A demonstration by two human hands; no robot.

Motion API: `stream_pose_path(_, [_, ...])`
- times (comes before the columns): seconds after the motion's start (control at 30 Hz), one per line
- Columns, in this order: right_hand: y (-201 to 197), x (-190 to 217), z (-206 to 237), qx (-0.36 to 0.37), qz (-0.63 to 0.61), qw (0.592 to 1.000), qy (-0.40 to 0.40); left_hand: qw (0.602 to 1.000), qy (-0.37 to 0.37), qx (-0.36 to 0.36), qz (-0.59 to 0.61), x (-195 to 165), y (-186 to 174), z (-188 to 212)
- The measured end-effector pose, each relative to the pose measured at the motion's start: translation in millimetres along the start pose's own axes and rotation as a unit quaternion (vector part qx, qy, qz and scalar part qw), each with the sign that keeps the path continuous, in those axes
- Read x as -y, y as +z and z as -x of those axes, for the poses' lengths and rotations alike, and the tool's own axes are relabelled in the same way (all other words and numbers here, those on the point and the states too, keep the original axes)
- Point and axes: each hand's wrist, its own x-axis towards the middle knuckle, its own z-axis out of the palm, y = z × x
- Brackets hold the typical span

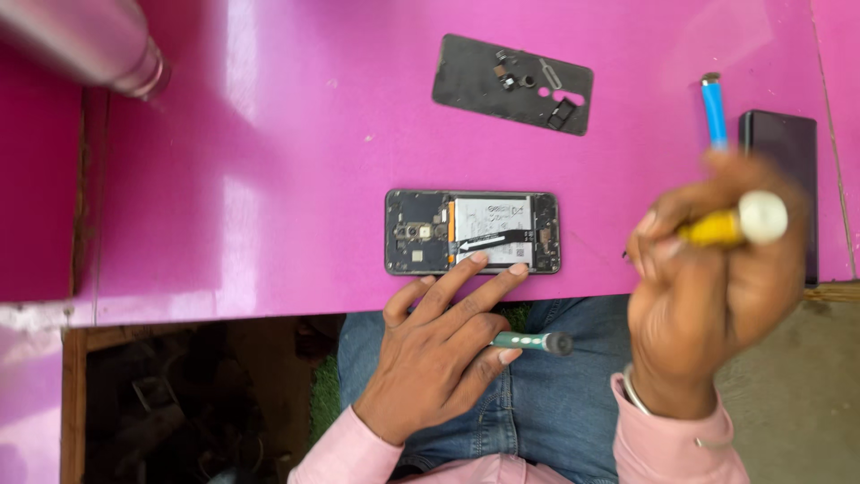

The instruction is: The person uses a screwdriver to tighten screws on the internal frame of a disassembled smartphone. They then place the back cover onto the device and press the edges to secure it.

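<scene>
An opened phone (473, 232) is seen lying flat near the front edge of the pink table (269, 179), its back already taken off so that the battery (492, 231) and the dark board at the camera end are laid bare. The phone is steadied by the left hand (443, 350): two fingers are stretched out and their tips are pressed on the near edge of the frame, while a green driver (528, 341) is tucked under the curled lower fingers, its tip pointing to the right over the lap. The right hand (708, 278) is held up off the table to the right, blurred, closed round a yellow tool (730, 224) with a white cap; its working tip cannot be made out. Farther back on the table the removed back cover (512, 85) is laid inside up, and a few small loose parts are kept on it. A blue tool (714, 109) and a second dark phone (781, 170) are seen at the right edge, and a metal bottle (85, 40) at the top left. As a judgement, the opening is done and small parts are out; the battery, the ribbon across it and the board are still seated, so most of the inner work appears to be left.
</scene>
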Motion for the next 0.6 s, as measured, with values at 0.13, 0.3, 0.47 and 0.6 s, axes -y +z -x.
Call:
stream_pose_path(0.13, [-12.1, 14.6, 39.3, 0.137, 0.176, 0.975, -0.012, 0.999, -0.018, -0.007, 0.028, -3.2, -2.2, -1.0])
stream_pose_path(0.3, [-11.5, -1.2, 62.4, 0.253, 0.172, 0.952, -0.028, 1.000, 0.013, 0.003, -0.024, -7.0, -5.5, -2.9])
stream_pose_path(0.47, [-15.8, -10.2, 77.8, 0.268, 0.073, 0.960, -0.033, 0.995, 0.047, 0.022, -0.085, -8.5, -16.3, -4.2])
stream_pose_path(0.6, [-16.4, -22.4, 72.2, 0.105, 0.188, 0.975, -0.061, 0.989, 0.026, -0.040, -0.137, 1.8, -33.9, -13.6])
